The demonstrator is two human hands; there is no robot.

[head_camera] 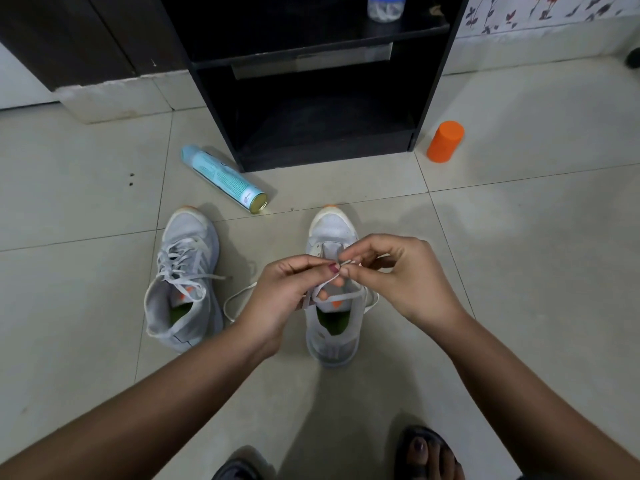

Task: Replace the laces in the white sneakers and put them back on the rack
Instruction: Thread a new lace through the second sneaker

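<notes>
1. Head view: both hands were raised over a sneaker (331, 227) that stood on the tiled floor (526, 244) with its toe toward the rack (434, 84).
2. The left hand (289, 294) pinched the lace (347, 262) between thumb and forefinger, with the other fingers curled under.
3. The right hand (401, 277) pinched the same lace just beside the left fingertips, so the two hands nearly touched.
4. From the fingers the lace ran down across the sneaker's tongue and looped out onto the floor between the two shoes.
5. The laced sneaker (187, 237) stood beside the first and apart from it, also toe toward the rack, with its lace ends loose.
6. A jar (386, 8) sat on the rack's upper shelf.
7. A spray can (225, 178) lay on its side near the rack's front corner, and an orange cylinder (445, 142) stood upright on the rack's other side.
8. A sandalled foot (429, 452) showed at the bottom edge.
</notes>
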